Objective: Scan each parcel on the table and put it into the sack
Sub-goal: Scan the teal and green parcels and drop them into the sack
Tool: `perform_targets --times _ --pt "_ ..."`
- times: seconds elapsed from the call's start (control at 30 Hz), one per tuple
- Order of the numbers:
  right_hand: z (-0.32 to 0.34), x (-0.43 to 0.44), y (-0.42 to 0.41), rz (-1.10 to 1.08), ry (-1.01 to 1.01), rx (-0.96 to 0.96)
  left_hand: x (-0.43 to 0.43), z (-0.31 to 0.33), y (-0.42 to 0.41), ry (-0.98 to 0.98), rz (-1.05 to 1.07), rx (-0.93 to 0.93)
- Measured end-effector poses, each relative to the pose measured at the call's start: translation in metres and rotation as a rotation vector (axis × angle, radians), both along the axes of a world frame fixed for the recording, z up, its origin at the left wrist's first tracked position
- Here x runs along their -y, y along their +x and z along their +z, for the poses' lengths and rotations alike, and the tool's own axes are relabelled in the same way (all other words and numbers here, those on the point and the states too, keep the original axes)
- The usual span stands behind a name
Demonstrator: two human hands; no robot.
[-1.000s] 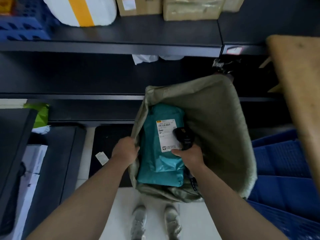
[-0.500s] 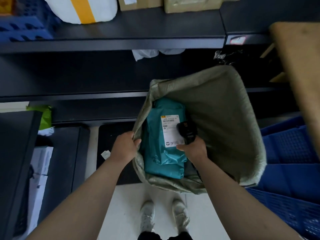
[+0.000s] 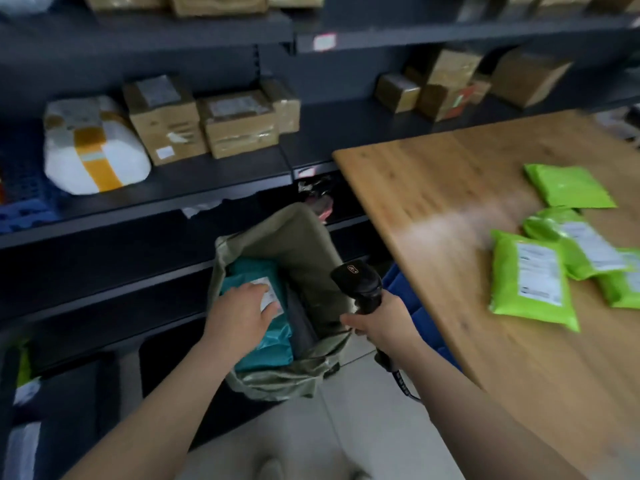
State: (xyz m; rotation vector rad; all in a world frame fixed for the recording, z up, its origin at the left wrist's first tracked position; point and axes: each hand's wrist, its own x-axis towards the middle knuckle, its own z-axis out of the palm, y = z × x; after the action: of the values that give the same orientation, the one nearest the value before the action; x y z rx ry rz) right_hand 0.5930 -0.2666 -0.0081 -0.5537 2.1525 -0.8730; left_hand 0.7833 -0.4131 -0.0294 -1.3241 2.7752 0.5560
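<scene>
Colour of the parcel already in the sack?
Head view: teal plastic mailer parcel, white label.

Both bare forearms reach forward. Left hand (image 3: 242, 313) lies flat, fingers straight; right hand (image 3: 377, 322) curls around a scanner (image 3: 360, 284) handle.

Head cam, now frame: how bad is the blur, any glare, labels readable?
Head view: motion blur throughout, worst at right, where the green parcels smear and their labels are unreadable; a pale glare streak crosses the table; the lower shelves and the inside of the sack sit in shadow; the scanner in the right hand is comparatively sharp.
</scene>
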Motion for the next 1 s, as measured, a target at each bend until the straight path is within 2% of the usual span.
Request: perform_targets --times 0.27,0.43,0.57,0.73,1.0 --pt "0.088 -0.149 -0.076 -0.094 -0.114 -0.052 -0.112 0.083 -0.115 -0.218 -0.254 -0.126" --pt "0.109 -0.238 -0.141 -0.190 -0.172 -0.017 -0.199 0.100 -0.189 -0.237 -0.310 -0.187" --pt "0.114 -0.291 -0.192 -0.195 -0.168 -0.030 -0.253 0.101 -0.241 -0.251 -0.326 -0.152" --pt "0.112 -0.313 -0.253 -0.228 -0.171 -0.081 -0.278 0.095 -0.294 -0.200 -0.296 -0.114" --pt "0.076 -0.274 -0.332 -0.203 -0.208 -0.075 -0.251 0.066 -0.367 -0.108 -0.182 -0.072"
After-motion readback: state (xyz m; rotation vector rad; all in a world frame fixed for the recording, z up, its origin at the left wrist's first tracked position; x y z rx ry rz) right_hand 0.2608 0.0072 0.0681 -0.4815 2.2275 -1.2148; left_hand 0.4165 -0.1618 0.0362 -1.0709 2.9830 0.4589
